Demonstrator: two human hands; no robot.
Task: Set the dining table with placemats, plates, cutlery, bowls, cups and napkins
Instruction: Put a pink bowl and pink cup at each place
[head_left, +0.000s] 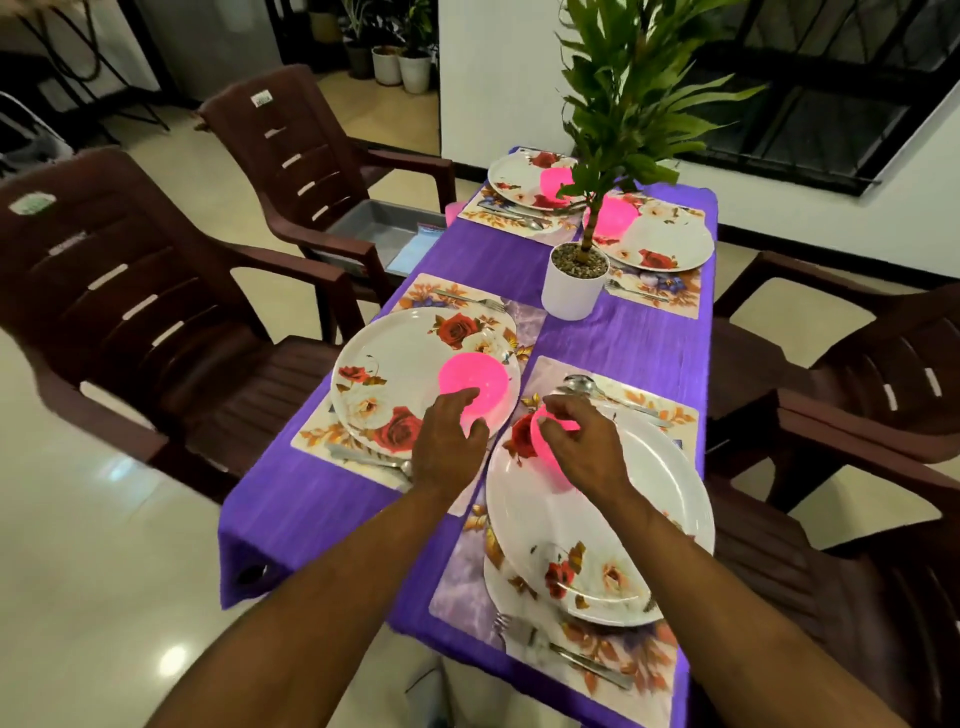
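Here, from the head view, stickers on the two brown chair backs (104, 270) are too blurred to read. The left hand (447, 441) lies with straight fingers on a pink bowl (475, 384) on the near-left plate (395, 374). The right hand (576, 441) curls round another pink bowl (545, 452), partly hiding it, on the near-right plate (654, 493). The plant (623, 104) masks the far bowls.

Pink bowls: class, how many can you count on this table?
4. Near-left bowl under the left hand; near-right bowl under the right hand; far-left bowl; far-right bowl behind the plant.
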